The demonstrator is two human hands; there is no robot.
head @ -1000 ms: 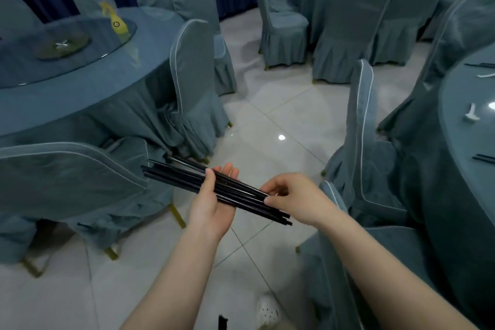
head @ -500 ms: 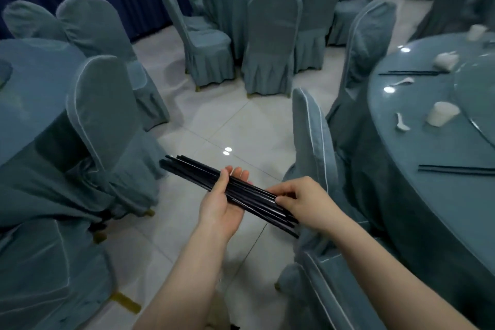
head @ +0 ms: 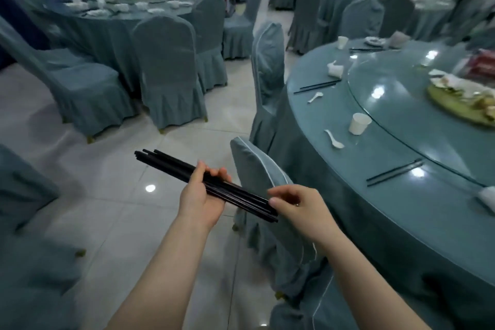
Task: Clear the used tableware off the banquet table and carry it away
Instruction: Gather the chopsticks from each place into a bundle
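A bundle of several black chopsticks point(head: 171, 163) lies slanted across my left hand point(head: 202, 196), which grips it around the middle over the floor. My right hand point(head: 300, 209) is at the bundle's near end, fingers curled, thumb tip against the chopstick ends. To the right stands the round banquet table point(head: 401, 222) in a blue-grey cloth. On it lie a pair of black chopsticks point(head: 393, 172), a white spoon point(head: 333, 139), a white cup point(head: 359, 123), a farther chopstick pair point(head: 316, 86), another spoon point(head: 314, 96) and a green platter of leftovers point(head: 460, 104).
A covered chair point(head: 267, 177) stands between me and the table, another covered chair point(head: 267, 62) behind it. Across the tiled aisle point(head: 112, 196), a second laid table point(head: 120, 8) is ringed by covered chairs. More tables and chairs fill the back right.
The view has swung right, bringing the banquet table fully into sight. My hands still carry the chopstick bundle; my right hand has slid to its near end.
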